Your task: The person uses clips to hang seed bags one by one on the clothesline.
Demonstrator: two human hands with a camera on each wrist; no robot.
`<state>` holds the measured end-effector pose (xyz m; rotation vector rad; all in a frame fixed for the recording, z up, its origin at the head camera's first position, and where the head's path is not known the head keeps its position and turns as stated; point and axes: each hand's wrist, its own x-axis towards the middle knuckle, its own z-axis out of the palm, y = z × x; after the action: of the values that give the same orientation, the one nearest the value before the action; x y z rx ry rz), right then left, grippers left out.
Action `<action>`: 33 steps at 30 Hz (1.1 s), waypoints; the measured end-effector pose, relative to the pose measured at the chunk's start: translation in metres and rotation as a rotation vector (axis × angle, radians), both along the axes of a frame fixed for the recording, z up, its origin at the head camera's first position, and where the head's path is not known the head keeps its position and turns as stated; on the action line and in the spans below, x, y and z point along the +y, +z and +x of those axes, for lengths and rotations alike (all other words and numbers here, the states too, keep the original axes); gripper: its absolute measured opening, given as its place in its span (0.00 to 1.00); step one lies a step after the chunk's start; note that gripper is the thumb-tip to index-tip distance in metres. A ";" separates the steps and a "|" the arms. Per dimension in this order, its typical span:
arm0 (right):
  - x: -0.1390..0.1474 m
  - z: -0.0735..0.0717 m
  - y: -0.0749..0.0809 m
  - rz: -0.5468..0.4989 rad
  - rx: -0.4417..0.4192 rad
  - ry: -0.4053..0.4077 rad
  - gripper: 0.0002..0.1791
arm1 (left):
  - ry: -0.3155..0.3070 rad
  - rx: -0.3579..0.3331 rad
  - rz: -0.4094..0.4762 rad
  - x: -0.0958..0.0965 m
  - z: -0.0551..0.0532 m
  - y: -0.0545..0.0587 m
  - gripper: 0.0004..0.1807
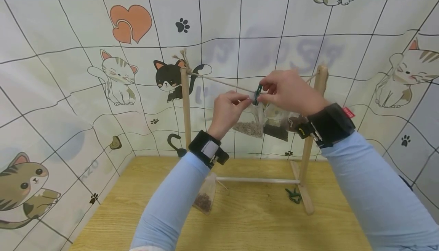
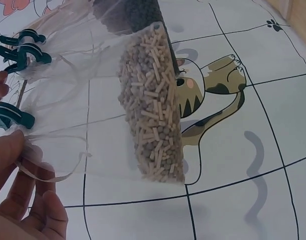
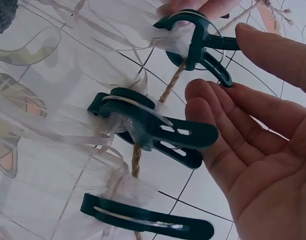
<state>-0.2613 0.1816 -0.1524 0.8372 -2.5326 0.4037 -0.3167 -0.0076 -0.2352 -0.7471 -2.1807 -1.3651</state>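
My right hand [image 1: 291,92] pinches the handles of a green plastic clip [image 3: 195,42] between thumb and fingers. That clip's jaws sit at the rope [image 1: 223,82], over the gathered top of a sheer drawstring bag. Tan stick-like and round pellets fill the bottom of this bag [image 2: 153,105], which hangs down below the rope. With thumb and fingertips, my left hand [image 1: 228,111] pinches the bag's upper edge beside the clip. Two more green clips, a middle clip [image 3: 153,127] and a lower clip [image 3: 147,217] in the right wrist view, hold other sheer bags on the rope.
A bag with dark contents [image 1: 276,132] hangs beside the pellet bag. The rope runs between a left wooden post [image 1: 186,110] and a right wooden post [image 1: 321,81]. On the wooden table [image 1: 253,224] lie another sheer bag [image 1: 204,197] and loose green clips [image 1: 294,195], near a white crossbar [image 1: 257,180].
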 end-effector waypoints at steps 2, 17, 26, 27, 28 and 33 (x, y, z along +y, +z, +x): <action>-0.002 0.002 0.000 0.009 -0.019 0.005 0.15 | -0.006 0.023 -0.017 -0.001 0.001 -0.003 0.08; -0.001 0.010 -0.002 0.006 -0.056 0.020 0.18 | -0.061 0.122 -0.122 -0.020 0.014 -0.016 0.12; 0.018 0.032 -0.008 -0.110 0.136 0.052 0.22 | 0.019 0.157 -0.256 -0.046 0.034 -0.019 0.20; 0.022 0.035 -0.011 -0.131 0.189 0.061 0.22 | 0.030 0.170 -0.279 -0.049 0.037 -0.020 0.21; 0.025 0.038 -0.015 -0.157 0.240 0.069 0.22 | 0.043 0.188 -0.303 -0.052 0.039 -0.021 0.23; 0.042 0.047 -0.039 -0.240 0.434 0.059 0.21 | 0.125 0.320 -0.385 -0.066 0.047 -0.035 0.27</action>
<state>-0.2146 0.2240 -0.1911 0.8076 -2.0193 0.4760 -0.2694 -0.0734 -0.2706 -0.8794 -2.2046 -0.7116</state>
